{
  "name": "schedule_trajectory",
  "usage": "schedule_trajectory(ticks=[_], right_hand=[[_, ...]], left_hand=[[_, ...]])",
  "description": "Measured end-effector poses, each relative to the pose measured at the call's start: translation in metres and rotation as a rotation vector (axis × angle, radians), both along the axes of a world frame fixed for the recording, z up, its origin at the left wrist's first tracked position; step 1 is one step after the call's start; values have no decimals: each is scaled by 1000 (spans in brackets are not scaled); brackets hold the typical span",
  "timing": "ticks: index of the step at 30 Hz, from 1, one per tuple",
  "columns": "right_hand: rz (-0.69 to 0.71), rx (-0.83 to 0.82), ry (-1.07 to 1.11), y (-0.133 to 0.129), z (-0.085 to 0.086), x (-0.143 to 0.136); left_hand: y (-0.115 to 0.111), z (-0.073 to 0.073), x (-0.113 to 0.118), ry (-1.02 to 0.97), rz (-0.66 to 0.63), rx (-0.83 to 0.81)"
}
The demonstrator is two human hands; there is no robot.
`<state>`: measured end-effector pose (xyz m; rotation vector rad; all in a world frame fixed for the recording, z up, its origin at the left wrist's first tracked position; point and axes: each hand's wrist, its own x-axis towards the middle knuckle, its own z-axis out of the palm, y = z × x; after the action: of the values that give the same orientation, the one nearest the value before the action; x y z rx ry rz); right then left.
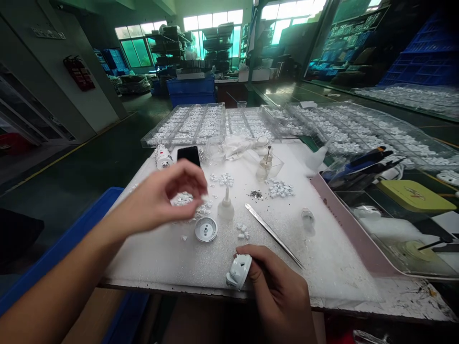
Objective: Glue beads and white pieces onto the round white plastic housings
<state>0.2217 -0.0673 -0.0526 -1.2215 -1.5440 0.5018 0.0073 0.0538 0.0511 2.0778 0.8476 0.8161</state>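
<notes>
My left hand hovers over the left of the white foam sheet, somewhat blurred. Its thumb and fingers are pinched on a small white piece. Close to the front edge, my right hand grips a white moulded plastic part by its round rim, tilted on its side. Between the hands lie a round white cap-like part and a few small white pieces. A squeeze bottle with a thin nozzle stands behind them. Metal tweezers lie on the foam to the right.
Small white pieces and tiny dark metal bits lie in heaps. A small clear cup lies to the right, beside a pink-sided box of tools. A black phone and clear trays of white parts are behind.
</notes>
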Motion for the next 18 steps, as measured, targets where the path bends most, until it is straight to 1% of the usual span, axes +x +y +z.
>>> schedule_trajectory(ticks=[2,3,4,5,7,9,11,12,14,16,17,18], right_hand=[[27,33,-15,-1,-1,1],[45,52,-26,-1,-3,1],[60,76,-37,-1,-4,2],[74,99,-51,-2,-6,2],[92,153,-69,-3,-10,2],[97,194,-78,-5,-13,3],[101,210,-75,-6,-16,4],[101,205,-70,-7,-17,4],[103,198,-65,-8,-18,6],[103,204,-65,-9,-18,6],[100,214,-64,-9,-18,6],[89,222,-55,-10,-18,5]], left_hand=[[20,5,-2,19,151,-36],[30,4,1,38,186,-30],[39,2,6,86,190,-21],[48,-3,13,146,184,11],[63,-18,29,296,164,138],[76,-32,42,346,154,195],[84,-40,48,353,170,214],[85,-40,48,346,198,224],[77,-31,42,307,293,259],[54,-14,35,227,411,313],[38,-6,32,144,486,371],[21,1,30,99,522,421]])
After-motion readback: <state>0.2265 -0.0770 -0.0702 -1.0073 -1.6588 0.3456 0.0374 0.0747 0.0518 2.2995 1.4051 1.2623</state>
